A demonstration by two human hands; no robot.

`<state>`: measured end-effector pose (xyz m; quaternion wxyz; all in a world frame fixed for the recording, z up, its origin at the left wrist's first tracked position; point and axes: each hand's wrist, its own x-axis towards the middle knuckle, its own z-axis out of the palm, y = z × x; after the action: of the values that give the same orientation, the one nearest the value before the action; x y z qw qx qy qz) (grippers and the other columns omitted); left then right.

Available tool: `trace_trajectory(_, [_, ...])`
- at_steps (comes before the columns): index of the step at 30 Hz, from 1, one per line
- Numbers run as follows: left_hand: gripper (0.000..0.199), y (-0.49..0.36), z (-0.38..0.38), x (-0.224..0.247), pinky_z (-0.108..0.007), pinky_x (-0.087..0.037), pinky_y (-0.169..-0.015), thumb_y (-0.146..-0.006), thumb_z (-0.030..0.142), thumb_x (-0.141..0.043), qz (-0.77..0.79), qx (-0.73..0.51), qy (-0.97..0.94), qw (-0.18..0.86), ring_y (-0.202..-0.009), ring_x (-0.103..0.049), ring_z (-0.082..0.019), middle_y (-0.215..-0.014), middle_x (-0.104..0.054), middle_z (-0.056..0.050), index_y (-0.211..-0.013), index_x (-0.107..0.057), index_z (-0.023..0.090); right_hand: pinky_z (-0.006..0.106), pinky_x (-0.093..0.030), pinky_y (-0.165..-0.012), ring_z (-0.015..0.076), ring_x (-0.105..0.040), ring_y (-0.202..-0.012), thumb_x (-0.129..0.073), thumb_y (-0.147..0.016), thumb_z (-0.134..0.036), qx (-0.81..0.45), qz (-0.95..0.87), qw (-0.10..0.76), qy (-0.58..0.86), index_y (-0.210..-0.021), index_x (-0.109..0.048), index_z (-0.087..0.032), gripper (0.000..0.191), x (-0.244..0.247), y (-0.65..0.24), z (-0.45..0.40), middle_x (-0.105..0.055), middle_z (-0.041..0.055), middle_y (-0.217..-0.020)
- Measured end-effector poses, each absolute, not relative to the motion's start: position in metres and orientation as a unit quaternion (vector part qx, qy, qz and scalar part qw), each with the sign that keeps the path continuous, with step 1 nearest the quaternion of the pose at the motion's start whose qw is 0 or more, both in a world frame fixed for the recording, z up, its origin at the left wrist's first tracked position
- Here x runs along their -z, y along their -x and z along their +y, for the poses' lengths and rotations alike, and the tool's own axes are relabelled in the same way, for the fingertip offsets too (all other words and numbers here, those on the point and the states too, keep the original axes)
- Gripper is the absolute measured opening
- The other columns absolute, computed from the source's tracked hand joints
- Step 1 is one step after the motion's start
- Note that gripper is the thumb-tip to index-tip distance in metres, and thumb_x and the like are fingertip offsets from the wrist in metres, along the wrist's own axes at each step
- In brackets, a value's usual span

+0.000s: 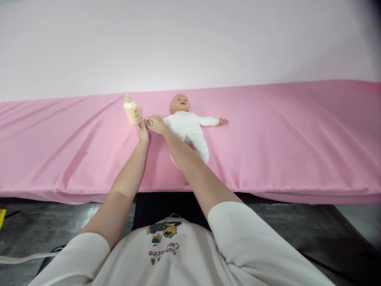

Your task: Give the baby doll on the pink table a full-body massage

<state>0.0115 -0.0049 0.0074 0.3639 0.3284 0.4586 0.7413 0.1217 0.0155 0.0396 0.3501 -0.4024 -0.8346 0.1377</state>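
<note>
A baby doll in a white cloth body lies on its back, its head away from me. Its arm on the right stretches out to the side, palm showing. At the doll's other arm, my left hand pinches the small doll hand with its fingers. My right hand lies over the same arm near the wrist, fingers curled round it. Just beyond my left hand stands a cream pump bottle, slightly tilted in view. My right forearm hides part of the doll's legs.
A pink cloth with folds covers the table, its front edge hanging toward me. Behind the table rises a plain white wall. Below lies a dark grey floor, with a pale cable at the lower left.
</note>
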Motion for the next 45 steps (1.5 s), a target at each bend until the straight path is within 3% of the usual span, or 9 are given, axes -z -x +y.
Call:
trace_trajectory(7, [0.025, -0.011, -0.006, -0.008, -0.035, -0.057, -0.099, -0.105, 0.047, -0.046, 0.474, -0.736, -0.323, 0.36, -0.111, -0.07, -0.017, -0.125, -0.069, -0.01, -0.099, -0.051, 0.023, 0.039, -0.044, -0.108, 0.0259, -0.062, -0.117, -0.055, -0.09, -0.021, -0.138, -0.842, 0.341, 0.396, -0.121, -0.072, -0.017, 0.036, -0.038, -0.12, 0.016, -0.072, 0.0103, -0.125])
trace_trajectory(12, [0.036, -0.012, -0.005, -0.006, -0.035, -0.057, -0.094, -0.103, 0.057, -0.044, 0.46, -0.738, -0.349, 0.348, -0.106, -0.069, -0.018, -0.122, -0.068, -0.01, -0.097, -0.053, 0.023, 0.039, -0.045, -0.106, 0.0252, -0.063, -0.114, -0.055, -0.095, -0.03, -0.132, -0.841, 0.349, 0.392, -0.116, -0.073, -0.017, 0.031, -0.038, -0.12, 0.016, -0.074, 0.0105, -0.12])
trace_trajectory(16, [0.029, -0.012, -0.004, -0.005, -0.034, -0.055, -0.096, -0.104, 0.048, -0.045, 0.469, -0.742, -0.341, 0.337, -0.098, -0.069, -0.017, -0.101, -0.067, -0.005, -0.094, -0.055, 0.022, 0.042, -0.044, -0.108, 0.0283, -0.061, -0.119, -0.064, -0.086, -0.023, -0.131, -0.851, 0.324, 0.393, -0.122, -0.071, -0.017, 0.037, -0.036, -0.119, 0.015, -0.072, 0.0109, -0.127])
trace_trajectory(20, [0.004, -0.011, -0.004, -0.006, -0.033, -0.05, -0.106, -0.093, 0.022, -0.059, 0.484, -0.741, -0.35, 0.308, -0.109, -0.066, -0.016, -0.106, -0.065, -0.005, -0.095, -0.056, 0.022, 0.046, -0.041, -0.111, 0.031, -0.057, -0.124, -0.068, -0.078, -0.016, -0.129, -0.86, 0.294, 0.398, -0.129, -0.067, -0.018, 0.052, -0.033, -0.12, 0.014, -0.068, 0.0119, -0.134])
trace_trajectory(23, [0.027, -0.011, -0.006, -0.007, -0.033, -0.048, -0.108, -0.08, 0.01, -0.067, 0.492, -0.729, -0.374, 0.295, -0.109, -0.066, -0.017, -0.11, -0.064, -0.006, -0.101, -0.056, 0.021, 0.046, -0.041, -0.111, 0.0308, -0.057, -0.125, -0.066, -0.08, -0.018, -0.126, -0.86, 0.292, 0.398, -0.131, -0.066, -0.017, 0.051, -0.033, -0.121, 0.015, -0.067, 0.0132, -0.134])
trace_trajectory(29, [0.002, -0.012, -0.008, -0.009, -0.032, -0.05, -0.105, -0.092, 0.021, -0.06, 0.466, -0.746, -0.377, 0.289, -0.105, -0.067, -0.017, -0.106, -0.067, -0.006, -0.092, -0.058, 0.02, 0.043, -0.043, -0.104, 0.0301, -0.061, -0.116, -0.067, -0.088, -0.031, -0.12, -0.848, 0.294, 0.423, -0.121, -0.067, -0.014, 0.037, -0.04, -0.121, 0.01, -0.07, 0.0151, -0.124])
trace_trajectory(35, [0.024, -0.016, -0.01, -0.013, -0.028, -0.054, -0.092, -0.104, 0.033, -0.046, 0.436, -0.764, -0.323, 0.348, -0.088, -0.069, -0.013, -0.094, -0.068, -0.004, -0.088, -0.056, 0.019, 0.036, -0.045, -0.09, 0.0276, -0.065, -0.101, -0.07, -0.089, -0.044, -0.133, -0.845, 0.272, 0.441, -0.12, -0.061, -0.011, 0.046, -0.052, -0.125, -0.002, -0.071, 0.0149, -0.118])
trace_trajectory(41, [0.021, -0.018, -0.012, -0.014, -0.026, -0.055, -0.086, -0.089, 0.021, -0.073, 0.391, -0.765, -0.269, 0.434, -0.085, -0.069, -0.013, -0.093, -0.067, -0.001, -0.093, -0.052, 0.021, 0.039, -0.041, -0.102, 0.0279, -0.057, -0.117, -0.053, -0.1, -0.032, -0.111, -0.86, 0.261, 0.424, -0.131, -0.059, -0.013, 0.037, -0.052, -0.125, -0.001, -0.064, 0.0163, -0.132])
trace_trajectory(45, [0.021, -0.022, -0.012, -0.013, -0.025, -0.053, -0.083, -0.086, 0.015, -0.072, 0.379, -0.759, -0.256, 0.463, -0.079, -0.067, -0.011, -0.084, -0.065, 0.002, -0.088, -0.052, 0.021, 0.044, -0.038, -0.109, 0.0277, -0.053, -0.124, -0.039, -0.104, -0.023, -0.105, -0.868, 0.217, 0.435, -0.142, -0.053, -0.015, 0.041, -0.057, -0.117, -0.01, -0.06, 0.0169, -0.139])
